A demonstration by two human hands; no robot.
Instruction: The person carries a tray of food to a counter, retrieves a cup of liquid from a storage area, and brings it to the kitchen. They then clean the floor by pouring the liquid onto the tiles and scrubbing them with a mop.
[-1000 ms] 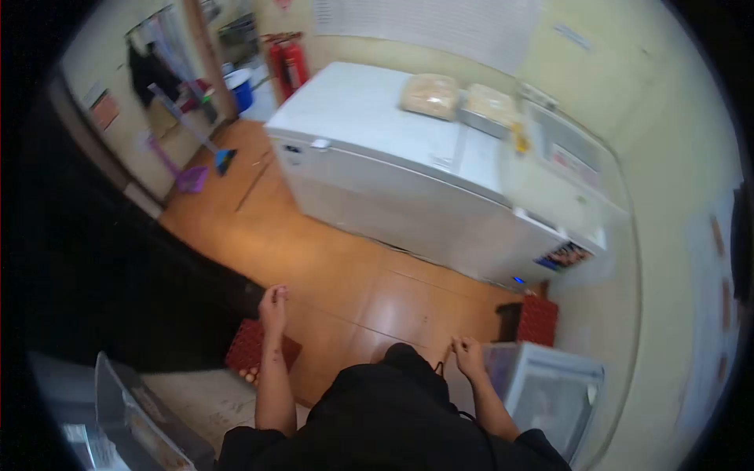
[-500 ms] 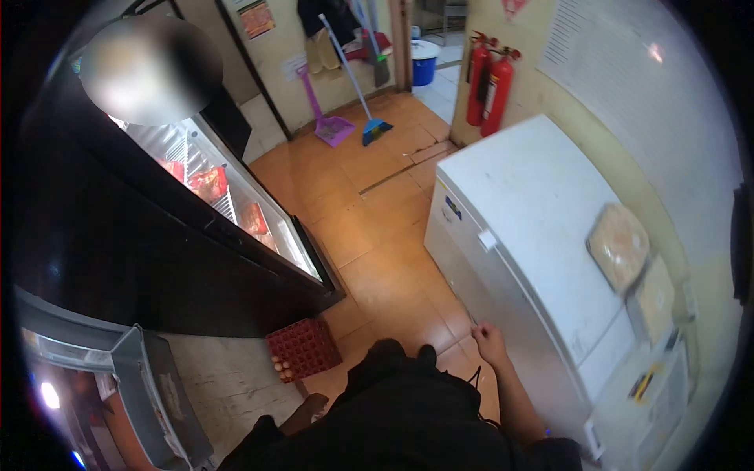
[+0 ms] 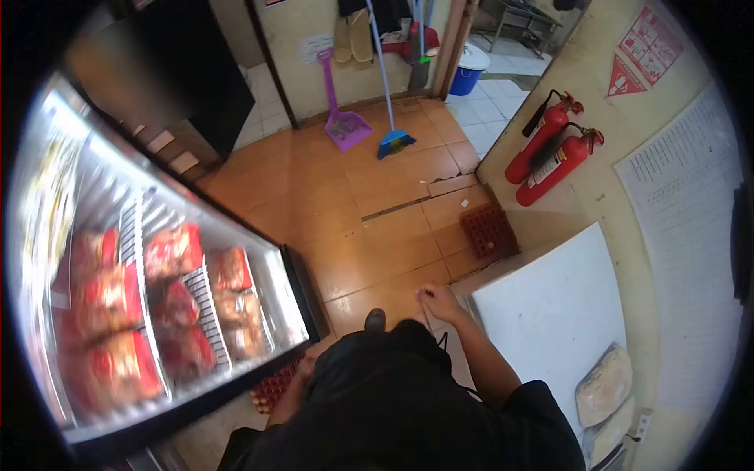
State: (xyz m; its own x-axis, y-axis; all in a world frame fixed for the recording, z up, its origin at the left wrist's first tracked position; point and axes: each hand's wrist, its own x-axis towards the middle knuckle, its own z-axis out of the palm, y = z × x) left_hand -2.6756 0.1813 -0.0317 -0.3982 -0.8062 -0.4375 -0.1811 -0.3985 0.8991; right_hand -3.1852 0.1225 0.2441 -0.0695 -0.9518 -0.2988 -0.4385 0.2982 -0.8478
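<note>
My right hand [image 3: 440, 304] hangs in front of my body, beside the near corner of a white chest freezer [image 3: 542, 302]. Its fingers are curled closed; what they hold, if anything, is hidden. My left hand [image 3: 300, 378] is low at my side, partly behind my dark clothing, with its fingers out of sight. Close by it on the floor stands a red egg tray [image 3: 275, 390] with some eggs showing at its edge. To the left, a lit display fridge [image 3: 294, 314] holds several red-and-clear bags of food [image 3: 118, 302] on wire shelves.
Two fire extinguishers [image 3: 559, 169] hang on the right wall above a red tray [image 3: 488, 229] on the floor. Wrapped flat packs [image 3: 605, 386] lie on the freezer. A purple dustpan [image 3: 348, 129] and a blue broom [image 3: 395, 144] stand ahead, left of a doorway with a blue bucket [image 3: 466, 78].
My view has moved forward and turned, so the fridge shelves now show widely on the left. The extinguishers appear nearer. My right hand remains closed and sits farther left in view.
</note>
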